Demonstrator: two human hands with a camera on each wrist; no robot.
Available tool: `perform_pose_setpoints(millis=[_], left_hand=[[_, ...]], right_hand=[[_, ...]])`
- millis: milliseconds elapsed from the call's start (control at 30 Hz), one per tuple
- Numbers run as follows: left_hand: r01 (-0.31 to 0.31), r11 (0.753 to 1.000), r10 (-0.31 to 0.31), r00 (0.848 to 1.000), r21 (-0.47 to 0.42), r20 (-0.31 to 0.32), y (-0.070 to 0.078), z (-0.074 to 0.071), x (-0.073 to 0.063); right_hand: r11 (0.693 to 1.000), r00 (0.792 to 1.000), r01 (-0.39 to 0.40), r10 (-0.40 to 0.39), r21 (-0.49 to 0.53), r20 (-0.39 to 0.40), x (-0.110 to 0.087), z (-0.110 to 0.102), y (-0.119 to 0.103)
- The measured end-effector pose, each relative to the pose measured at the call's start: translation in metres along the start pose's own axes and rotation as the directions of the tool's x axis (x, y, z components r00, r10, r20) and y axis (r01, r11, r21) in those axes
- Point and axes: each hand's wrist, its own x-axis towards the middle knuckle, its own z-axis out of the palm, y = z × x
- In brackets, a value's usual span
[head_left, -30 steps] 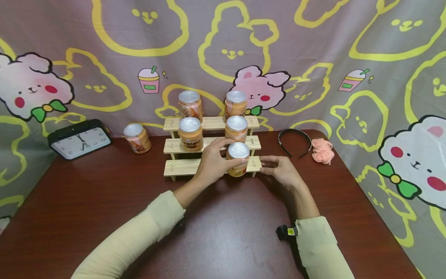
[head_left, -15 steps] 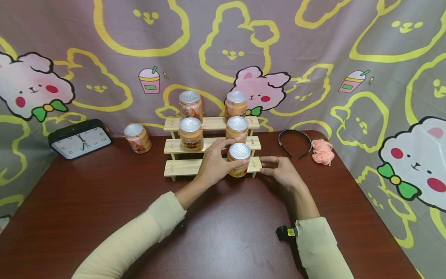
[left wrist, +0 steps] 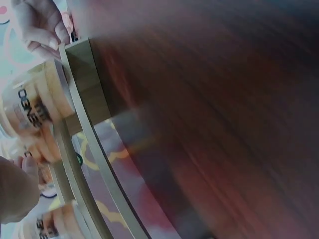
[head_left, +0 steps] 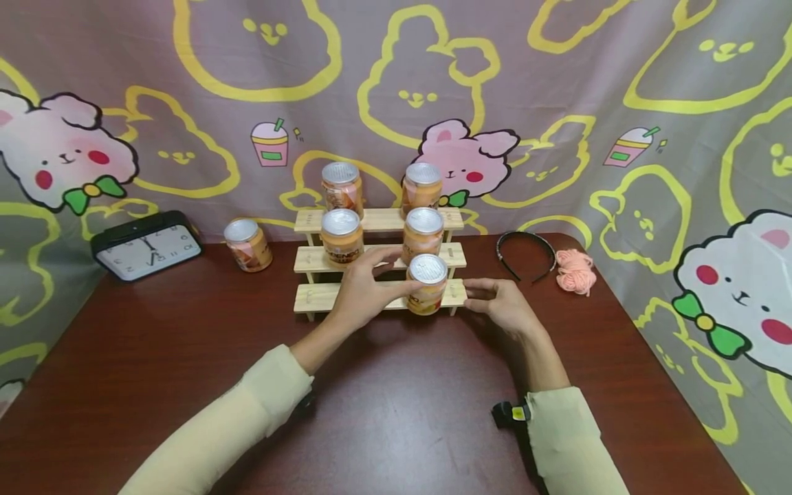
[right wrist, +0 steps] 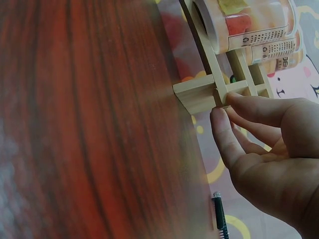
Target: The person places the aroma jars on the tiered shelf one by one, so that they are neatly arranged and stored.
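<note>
A three-tier wooden display stand (head_left: 324, 298) carries several orange-labelled cans with silver lids. On the bottom tier, at the right, stands a can (head_left: 427, 287), upright. My left hand (head_left: 355, 292) is just left of this can, thumb stretched toward its side and fingers loosely bent; in the left wrist view the hand (left wrist: 17, 191) shows apart from the front can (left wrist: 37, 99). At the stand's right end, my right hand (head_left: 510, 309) pinches the tip of the bottom board between thumb and fingers, as the right wrist view shows with the hand (right wrist: 279, 154) at the board's corner.
Two cans stand on the middle tier and two on the top. Left of the stand, another can (head_left: 248, 246) sits on the brown table (head_left: 396, 412) beside a black-framed clock (head_left: 148, 247). A headband (head_left: 526, 237) and pink yarn (head_left: 575, 271) lie at the right. Patterned cloth hangs behind.
My left hand has loosened from the front can and drawn back to the left. The can stays on the bottom tier. My right hand has kept its place at the board's end.
</note>
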Motion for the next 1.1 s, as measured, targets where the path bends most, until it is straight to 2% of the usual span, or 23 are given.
perform_pose_setpoints(millis=[233,433,800,900,1100], left_hand=[[0.028,0.999,-0.028,1.000,-0.025,0.000,-0.004,-0.017,-0.003],[0.101,0.995,-0.100,0.994,-0.017,0.037,-0.001,-0.036,-0.007],[0.204,0.979,-0.200,0.971,-0.020,0.131,0.001,-0.088,-0.015],[0.209,0.978,-0.210,0.971,0.016,0.115,-0.001,-0.102,-0.016],[0.203,0.979,-0.204,0.977,0.026,0.061,-0.005,-0.125,-0.018]], right_hand=[[1.000,1.000,0.009,-0.009,0.004,-0.002,-0.002,-0.001,-0.001],[1.000,1.000,0.012,-0.012,0.005,0.001,-0.001,-0.001,0.000],[1.000,1.000,0.003,-0.003,0.026,-0.001,0.000,-0.002,0.001],[1.000,1.000,0.002,-0.002,0.024,-0.001,0.000,-0.001,0.000],[1.000,1.000,-0.001,0.000,0.026,0.006,0.000,0.001,-0.001]])
